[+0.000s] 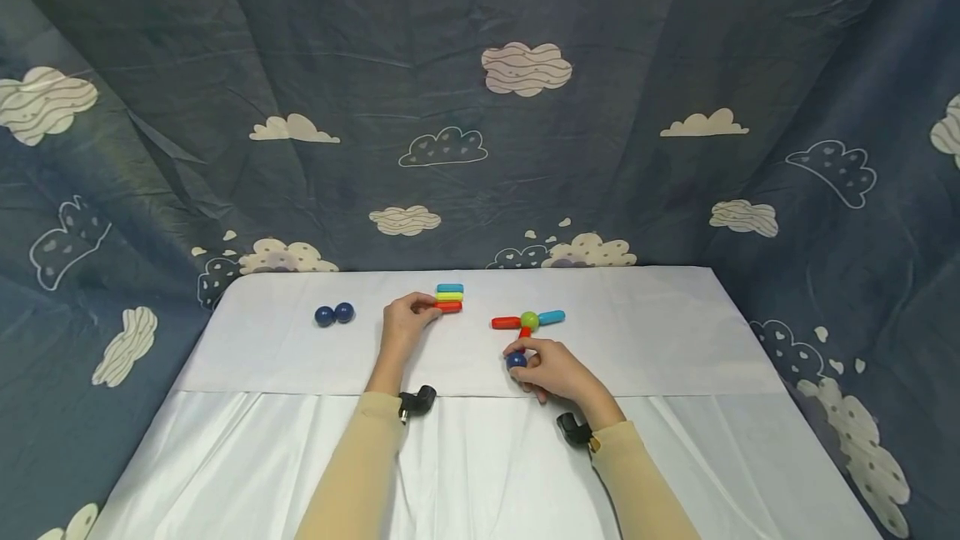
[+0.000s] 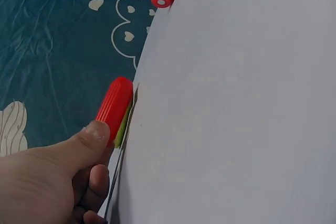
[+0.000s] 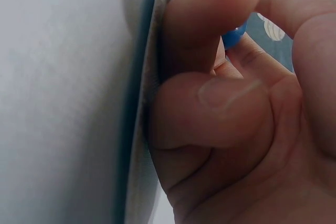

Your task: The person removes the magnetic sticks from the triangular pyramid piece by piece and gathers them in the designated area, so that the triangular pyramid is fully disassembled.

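Observation:
My left hand (image 1: 406, 325) pinches the near end of a red stick (image 1: 449, 307), its thumb on top in the left wrist view. A yellow-green stick (image 1: 449, 297) and a light-blue stick (image 1: 450, 288) lie just beyond it in a row. Between thumb and index finger, my right hand (image 1: 558, 369) holds a dark blue ball (image 1: 517, 360). That ball sits at the near end of a short red stick (image 1: 524, 332) leading to a green ball (image 1: 529, 321). Another red stick (image 1: 506, 323) and a blue stick (image 1: 552, 317) extend sideways from the green ball.
Two dark blue balls (image 1: 334, 314) lie side by side left of my left hand. The white-covered table (image 1: 652, 332) has a seam across it. A dark curtain with cloud prints (image 1: 450, 198) hangs behind and along both sides.

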### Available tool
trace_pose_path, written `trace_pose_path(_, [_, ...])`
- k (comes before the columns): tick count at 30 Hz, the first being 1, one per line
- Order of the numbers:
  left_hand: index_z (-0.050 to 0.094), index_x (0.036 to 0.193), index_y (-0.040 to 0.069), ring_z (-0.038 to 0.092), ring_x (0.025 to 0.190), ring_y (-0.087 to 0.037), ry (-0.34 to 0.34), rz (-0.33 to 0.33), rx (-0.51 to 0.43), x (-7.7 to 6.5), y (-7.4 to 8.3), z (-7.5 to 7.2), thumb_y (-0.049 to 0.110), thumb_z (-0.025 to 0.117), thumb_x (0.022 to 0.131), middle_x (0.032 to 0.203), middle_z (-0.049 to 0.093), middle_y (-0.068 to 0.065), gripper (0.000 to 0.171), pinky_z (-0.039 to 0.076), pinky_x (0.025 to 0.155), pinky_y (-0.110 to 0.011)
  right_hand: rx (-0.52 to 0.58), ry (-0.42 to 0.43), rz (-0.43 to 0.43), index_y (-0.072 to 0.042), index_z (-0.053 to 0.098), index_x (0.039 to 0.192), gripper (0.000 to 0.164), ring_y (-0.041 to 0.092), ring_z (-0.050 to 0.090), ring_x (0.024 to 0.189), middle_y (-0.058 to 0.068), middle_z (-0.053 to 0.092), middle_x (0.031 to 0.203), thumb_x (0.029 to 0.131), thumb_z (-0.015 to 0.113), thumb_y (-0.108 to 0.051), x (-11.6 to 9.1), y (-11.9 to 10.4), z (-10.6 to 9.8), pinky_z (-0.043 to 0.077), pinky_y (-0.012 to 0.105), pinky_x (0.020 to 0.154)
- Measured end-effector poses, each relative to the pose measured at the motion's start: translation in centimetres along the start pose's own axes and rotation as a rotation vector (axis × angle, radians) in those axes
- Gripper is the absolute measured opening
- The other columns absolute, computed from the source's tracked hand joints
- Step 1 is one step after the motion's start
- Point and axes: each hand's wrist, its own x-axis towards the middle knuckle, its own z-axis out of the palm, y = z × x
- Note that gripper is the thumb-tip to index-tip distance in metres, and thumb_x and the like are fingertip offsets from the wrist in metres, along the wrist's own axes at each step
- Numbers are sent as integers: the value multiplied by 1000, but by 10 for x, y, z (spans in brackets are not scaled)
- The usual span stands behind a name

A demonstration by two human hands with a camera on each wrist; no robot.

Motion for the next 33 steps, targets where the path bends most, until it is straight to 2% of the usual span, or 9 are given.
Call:
trace_pose_path(4, [82,105,8,62,84,-18,21,5,30,1,-1,4,14,86,89,93,77,-9,17,45,73,-25,-4,1,6,-19,70,128,32,17,53,43,2,62,63,97,76,-16,0,0,0,38,23,49])
trace_pose_path(12, [82,103,7,62,81,-17,67,13,16,1,0,8,8,85,88,92,79,-10,15,46,71,-25,-14,7,8,-19,70,128,32,17,52,43,2,61,61,97,76,-16,1,1,1,37,24,49])
trace_pose_path(20, [82,103,6,60,80,-16,84,17,0,-1,0,8,7,85,88,92,78,-11,16,46,70,-24,-16,11,11,-19,70,127,31,17,52,43,2,61,62,97,76,-16,1,0,1,37,24,49])
trace_pose_path(25, [81,106,5,63,82,-16,80,-5,-55,-3,3,4,8,85,89,97,78,-13,18,48,71,-22,-11,6,5,-19,70,127,32,17,52,43,2,61,61,97,76,-16,1,0,0,37,24,49])
trace_pose_path(29, [79,110,5,61,84,-17,65,-25,-117,-5,9,-1,10,83,91,102,76,-13,20,48,69,-19,-12,1,1,-19,70,128,32,18,52,42,2,60,60,97,75,-16,1,1,0,36,24,49])
trace_pose_path(33, [80,111,8,61,87,-19,71,0,-148,-9,19,-8,13,83,91,107,77,-11,20,47,66,-19,-13,-1,-2,-18,69,127,31,18,51,42,2,60,60,97,75,-16,1,1,0,36,25,49])
